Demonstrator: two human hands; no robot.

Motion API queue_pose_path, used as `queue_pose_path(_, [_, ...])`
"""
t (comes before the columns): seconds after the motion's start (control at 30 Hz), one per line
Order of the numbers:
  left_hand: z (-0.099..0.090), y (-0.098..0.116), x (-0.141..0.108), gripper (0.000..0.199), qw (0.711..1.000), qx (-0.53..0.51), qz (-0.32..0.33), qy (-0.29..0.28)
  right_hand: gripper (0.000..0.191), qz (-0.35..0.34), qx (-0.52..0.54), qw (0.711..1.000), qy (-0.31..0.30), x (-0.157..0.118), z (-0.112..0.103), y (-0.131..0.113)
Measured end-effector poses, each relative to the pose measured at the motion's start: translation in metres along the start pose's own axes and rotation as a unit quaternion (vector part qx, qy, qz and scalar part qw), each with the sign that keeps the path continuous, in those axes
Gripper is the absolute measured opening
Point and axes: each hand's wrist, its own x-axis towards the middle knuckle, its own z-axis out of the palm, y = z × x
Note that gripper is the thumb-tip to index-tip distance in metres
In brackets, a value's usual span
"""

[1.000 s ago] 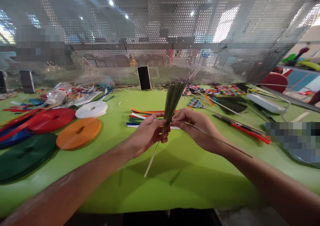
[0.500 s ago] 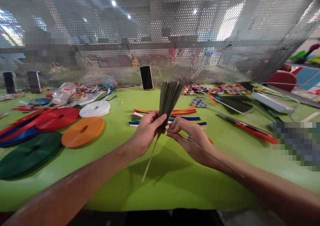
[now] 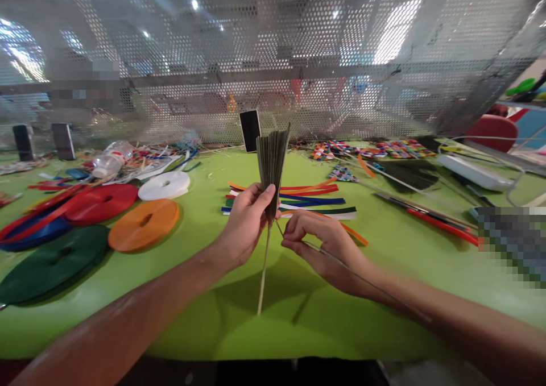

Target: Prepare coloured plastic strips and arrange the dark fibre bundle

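Observation:
My left hand (image 3: 245, 224) is closed round the lower part of a pleated, dark green-brown leaf fan (image 3: 272, 161), which stands upright with its folds bunched together. Below the fist a pale thin stalk (image 3: 263, 278) hangs down from the fan. In a pinch, my right hand (image 3: 322, 247) holds a thin cord-like strand (image 3: 313, 245). One end of the strand runs to the base of the fan, and the other trails back over my right forearm. Behind the hands, coloured flat strips (image 3: 307, 199) lie side by side on the green table (image 3: 191, 312).
On the left lie rolls of ribbon: green (image 3: 55, 266), orange (image 3: 145, 227), red (image 3: 102, 204) and white (image 3: 164, 185). A phone (image 3: 249, 130) stands at the back against a perforated metal screen (image 3: 191, 102). Rightward are woven pieces (image 3: 343, 174), a dark leaf (image 3: 412, 174), a red-handled tool (image 3: 443, 225) and a white power strip (image 3: 475, 173).
The fan has turned more upright and shifted left, its stalk now hanging nearly straight. My right hand has drawn slightly away from the fan's base, showing a short length of strand between.

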Motion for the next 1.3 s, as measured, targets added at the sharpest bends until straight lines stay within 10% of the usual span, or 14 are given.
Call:
queue_pose_path(0.2, [0.000, -0.005, 0.000, 0.026, 0.999, 0.029, 0.021, 0.001, 0.011, 0.072, -0.009, 0.997, 0.021, 0.006, -0.006, 0.006])
queue_pose_path(0.67, [0.008, -0.011, -0.014, 0.023, 0.938, 0.316, 0.125, 0.068, 0.023, -0.133, -0.261, 0.956, -0.027, 0.003, 0.004, 0.004])
queue_pose_path(1.3, [0.007, 0.004, -0.006, 0.033, 0.939, 0.265, 0.165, 0.147, 0.026, -0.177, -0.262, 0.948, 0.021, 0.006, 0.006, -0.006])
